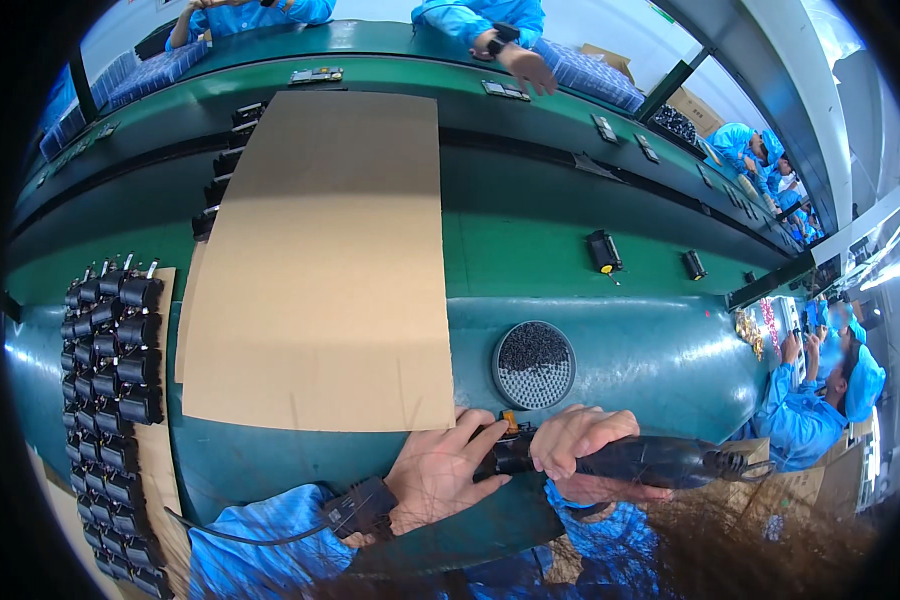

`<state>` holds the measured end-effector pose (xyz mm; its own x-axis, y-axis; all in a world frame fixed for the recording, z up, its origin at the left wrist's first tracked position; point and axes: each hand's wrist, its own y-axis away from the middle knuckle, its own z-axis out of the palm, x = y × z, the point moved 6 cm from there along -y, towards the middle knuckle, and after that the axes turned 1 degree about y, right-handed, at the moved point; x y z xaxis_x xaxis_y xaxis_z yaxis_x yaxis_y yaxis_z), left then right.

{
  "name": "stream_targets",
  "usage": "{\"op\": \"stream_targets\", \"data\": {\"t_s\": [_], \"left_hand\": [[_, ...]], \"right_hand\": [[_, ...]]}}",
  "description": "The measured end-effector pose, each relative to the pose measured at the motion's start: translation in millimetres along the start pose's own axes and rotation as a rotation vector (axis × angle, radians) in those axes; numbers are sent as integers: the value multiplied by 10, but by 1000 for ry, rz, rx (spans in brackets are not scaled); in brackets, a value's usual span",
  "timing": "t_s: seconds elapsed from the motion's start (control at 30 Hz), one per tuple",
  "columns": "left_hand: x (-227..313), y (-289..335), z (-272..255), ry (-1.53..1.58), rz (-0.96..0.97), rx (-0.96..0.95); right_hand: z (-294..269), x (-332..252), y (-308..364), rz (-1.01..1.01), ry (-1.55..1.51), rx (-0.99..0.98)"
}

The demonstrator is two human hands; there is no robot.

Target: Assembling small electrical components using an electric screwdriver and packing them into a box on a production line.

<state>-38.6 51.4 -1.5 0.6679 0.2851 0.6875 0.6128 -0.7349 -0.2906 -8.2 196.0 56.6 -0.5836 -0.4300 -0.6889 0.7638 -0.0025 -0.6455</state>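
My right hand (585, 445) is wrapped round a black electric screwdriver (660, 460), which lies nearly level with its cord end to the right. At the left end of the screwdriver, my left hand (440, 475) has its fingers on a small black part, mostly hidden by the hands. An orange-yellow piece (511, 420) shows just beyond the fingertips. A black box with a cable (360, 508) is strapped at my left wrist. Right beyond my hands stands a round grey dish (537, 395) of small dark pieces like screws, some set in rows.
A large cardboard sheet (320, 260) covers the middle of the green bench. Rows of black units (115, 400) stand on cardboard at left, and more peek from behind the sheet. Two black units (603, 252) lie at right. Circuit boards (506, 91) sit along the far line, where co-workers sit.
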Motion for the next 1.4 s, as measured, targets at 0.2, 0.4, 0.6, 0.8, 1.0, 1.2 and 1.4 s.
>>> {"op": "stream_targets", "data": {"t_s": [0.2,0.4,0.6,0.8,1.0,1.2,1.4], "left_hand": [[-9,0,14,6,-3,-9],[-8,7,8,17,-34,-15],[-2,30,21,30,-63,-11],[30,48,47,-36,-27,-41],[171,93,-45,-71,64,-11],[724,395,-637,-57,-113,-85],[643,1067,-1271,-658,-459,-92]], "right_hand": [[-7,44,37,-5,71,-56],[4,123,51,-45,134,-42],[68,123,18,46,117,49],[-66,82,87,-4,16,127],[-389,-469,-46,-180,-121,378],[-805,-728,114,-246,-30,514],[-854,-659,191,-201,-49,549]]}}
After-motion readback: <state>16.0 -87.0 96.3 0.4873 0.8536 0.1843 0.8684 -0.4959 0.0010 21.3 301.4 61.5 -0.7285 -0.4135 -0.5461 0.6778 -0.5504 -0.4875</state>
